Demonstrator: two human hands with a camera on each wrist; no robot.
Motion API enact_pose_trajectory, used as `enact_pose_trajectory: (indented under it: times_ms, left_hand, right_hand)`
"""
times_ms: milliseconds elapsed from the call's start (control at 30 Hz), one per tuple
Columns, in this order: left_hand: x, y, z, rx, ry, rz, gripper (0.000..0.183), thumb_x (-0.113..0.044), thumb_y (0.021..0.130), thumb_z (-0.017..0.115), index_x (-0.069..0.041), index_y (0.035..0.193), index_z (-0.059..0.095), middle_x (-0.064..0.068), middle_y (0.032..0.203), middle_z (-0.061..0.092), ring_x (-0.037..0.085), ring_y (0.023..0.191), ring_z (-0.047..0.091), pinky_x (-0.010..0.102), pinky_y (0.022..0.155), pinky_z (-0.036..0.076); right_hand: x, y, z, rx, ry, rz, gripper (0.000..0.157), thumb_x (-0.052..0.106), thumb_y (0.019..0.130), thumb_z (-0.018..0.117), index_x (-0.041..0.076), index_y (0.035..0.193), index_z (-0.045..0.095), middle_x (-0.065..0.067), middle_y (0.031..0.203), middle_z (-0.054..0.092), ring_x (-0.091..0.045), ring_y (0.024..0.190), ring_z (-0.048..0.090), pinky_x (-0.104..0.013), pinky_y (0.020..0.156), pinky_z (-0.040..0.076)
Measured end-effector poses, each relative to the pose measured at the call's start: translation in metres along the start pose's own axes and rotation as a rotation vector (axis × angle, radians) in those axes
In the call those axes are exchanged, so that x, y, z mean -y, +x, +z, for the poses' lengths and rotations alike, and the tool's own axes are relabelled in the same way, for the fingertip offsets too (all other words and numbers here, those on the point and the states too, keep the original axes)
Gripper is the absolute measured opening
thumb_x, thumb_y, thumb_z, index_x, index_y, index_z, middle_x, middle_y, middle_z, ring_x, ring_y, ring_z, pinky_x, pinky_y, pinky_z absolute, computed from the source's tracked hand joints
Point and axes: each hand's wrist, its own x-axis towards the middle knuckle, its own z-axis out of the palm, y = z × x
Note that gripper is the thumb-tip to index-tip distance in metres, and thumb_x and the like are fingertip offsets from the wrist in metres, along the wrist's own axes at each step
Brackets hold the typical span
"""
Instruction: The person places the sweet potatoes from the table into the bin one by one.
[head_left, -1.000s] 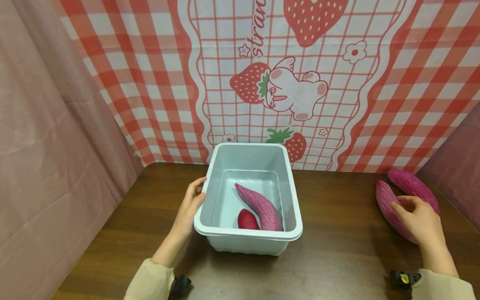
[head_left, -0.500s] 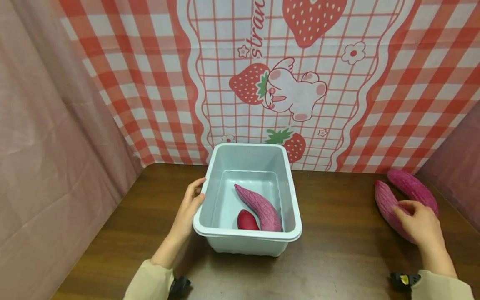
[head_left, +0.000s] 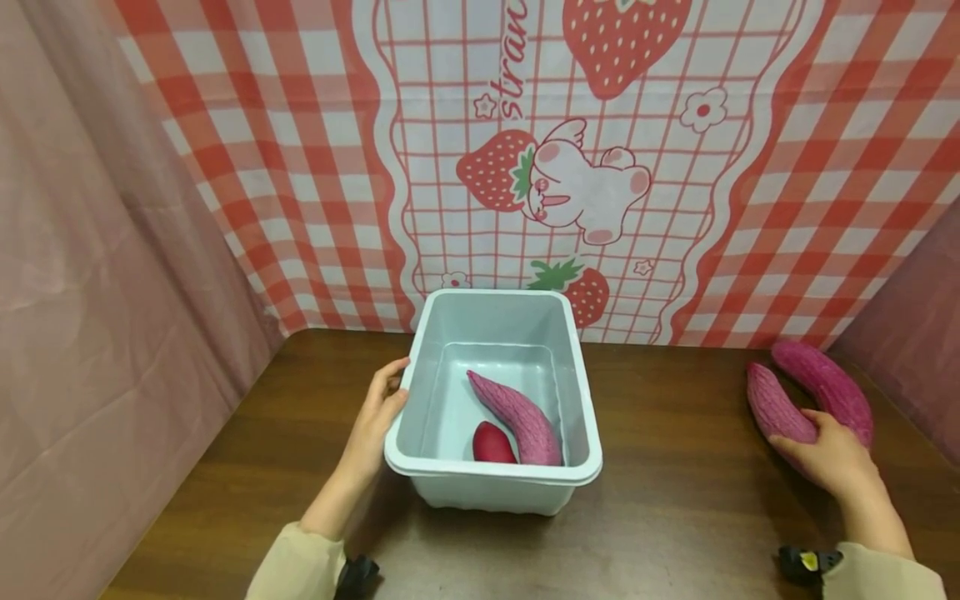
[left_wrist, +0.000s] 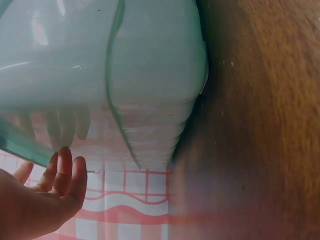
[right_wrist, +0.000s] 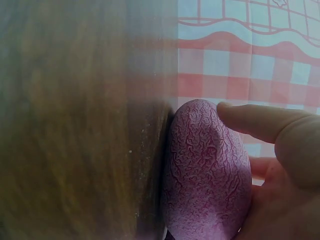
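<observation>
My right hand (head_left: 836, 454) is round a pinkish-purple, wrinkled sweet potato (head_left: 776, 404) at the table's right. In the right wrist view, the thumb lies on the sweet potato's (right_wrist: 207, 175) upper side, with other fingers partly hidden behind it. The sweet potato still rests on the table. At the left side of a pale blue-grey plastic bin (head_left: 495, 471), my left hand (head_left: 375, 417) touches the rim. The left wrist view has those fingers (left_wrist: 62, 172) against the outer wall, loosely bent. Inside the bin lie a curved purple sweet potato (head_left: 525, 421) and a smaller dark red one (head_left: 492, 443).
Another purple sweet potato (head_left: 825, 383) lies just behind the right hand, close to the one held. A red-and-white checked cloth (head_left: 315, 208) hangs behind the brown wooden table (head_left: 660, 500). Pink fabric (head_left: 97, 292) hangs at the left.
My right hand has lowered and closed round the nearer sweet potato at the right. The left hand stays at the bin's rim, and the bin keeps its place.
</observation>
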Motion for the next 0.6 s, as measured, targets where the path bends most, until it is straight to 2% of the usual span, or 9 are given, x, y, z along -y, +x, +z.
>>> enact_pose_trajectory:
  times_ms: [600]
  left_hand:
    - [0.0004, 0.0005, 0.0008, 0.001, -0.001, 0.024, 0.041, -0.013, 0.095, 0.036, -0.009, 0.136, 0.034, 0.016, 0.117, 0.041, 0.015, 0.101, 0.042, 0.024, 0.080, 0.041]
  right_hand:
    - [0.0019, -0.0038, -0.0021, -0.003, -0.013, -0.006, 0.067, 0.030, 0.087, 0.054, -0.025, 0.118, 0.030, -0.049, 0.111, 0.035, -0.060, 0.096, 0.040, -0.062, 0.078, 0.035]
